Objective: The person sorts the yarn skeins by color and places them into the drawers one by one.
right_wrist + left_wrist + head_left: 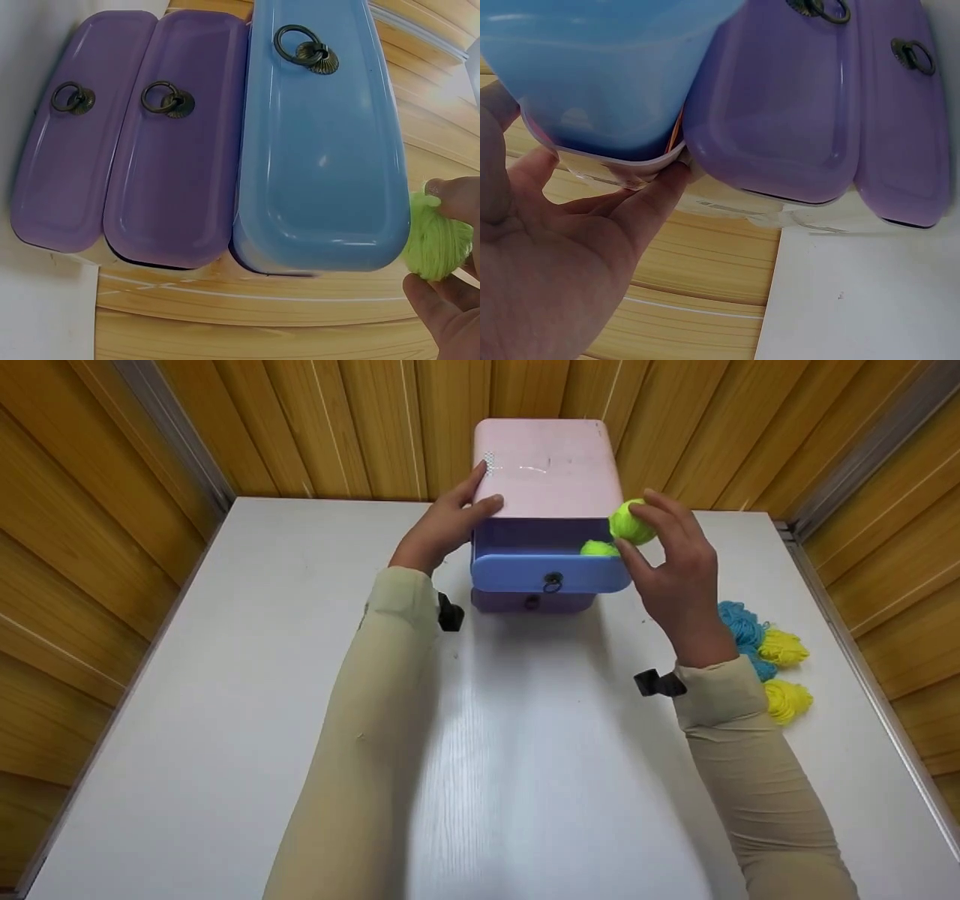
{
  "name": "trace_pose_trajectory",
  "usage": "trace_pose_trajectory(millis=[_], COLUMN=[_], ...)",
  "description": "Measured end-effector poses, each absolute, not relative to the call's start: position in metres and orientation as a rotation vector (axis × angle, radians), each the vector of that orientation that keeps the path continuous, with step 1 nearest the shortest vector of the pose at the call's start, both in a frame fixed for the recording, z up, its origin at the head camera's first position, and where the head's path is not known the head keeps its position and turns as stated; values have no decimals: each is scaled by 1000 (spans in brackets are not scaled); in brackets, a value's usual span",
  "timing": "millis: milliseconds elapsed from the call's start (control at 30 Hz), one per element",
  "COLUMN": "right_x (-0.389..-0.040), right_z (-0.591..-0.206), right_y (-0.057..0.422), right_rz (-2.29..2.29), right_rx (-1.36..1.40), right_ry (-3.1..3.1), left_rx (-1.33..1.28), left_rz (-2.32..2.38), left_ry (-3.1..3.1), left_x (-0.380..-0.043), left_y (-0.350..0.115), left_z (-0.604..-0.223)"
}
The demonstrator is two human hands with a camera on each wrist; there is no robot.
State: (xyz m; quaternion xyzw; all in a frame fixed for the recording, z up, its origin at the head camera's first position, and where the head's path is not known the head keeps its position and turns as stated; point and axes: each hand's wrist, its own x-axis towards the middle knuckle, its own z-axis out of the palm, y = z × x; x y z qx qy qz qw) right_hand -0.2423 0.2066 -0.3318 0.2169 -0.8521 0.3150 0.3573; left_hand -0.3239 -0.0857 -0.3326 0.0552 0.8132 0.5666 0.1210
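Note:
A small drawer cabinet (547, 469) with a pink top stands at the back of the table, its blue top drawer (517, 574) pulled out. My left hand (450, 521) grips the cabinet's left side, thumb on the top's front corner. In my right hand (679, 562) a neon yellow-green yarn ball (630, 523) is pinched between fingers and thumb, at the drawer's right edge. Another yellow-green yarn ball (598, 548) lies inside the drawer at the right, partly hidden by the drawer front. Below, two purple drawers (176, 142) are pushed in.
Blue yarn (742, 626) and yellow yarn skeins (787, 701) lie on the white table (225, 720) at the right, partly behind my right wrist. Wood-patterned panels (360, 427) rise behind the cabinet and along both sides.

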Motion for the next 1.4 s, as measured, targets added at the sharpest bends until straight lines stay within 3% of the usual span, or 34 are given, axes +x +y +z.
trace_pose_trajectory(millis=[1400], right_x=[-243], right_z=[-335], right_y=[191], right_rz=[754], right_rx=[683], right_ry=[-2242], left_rx=[138], left_rz=[1652], left_ry=[2368], left_x=[-318], left_y=[-81], left_z=[-328])
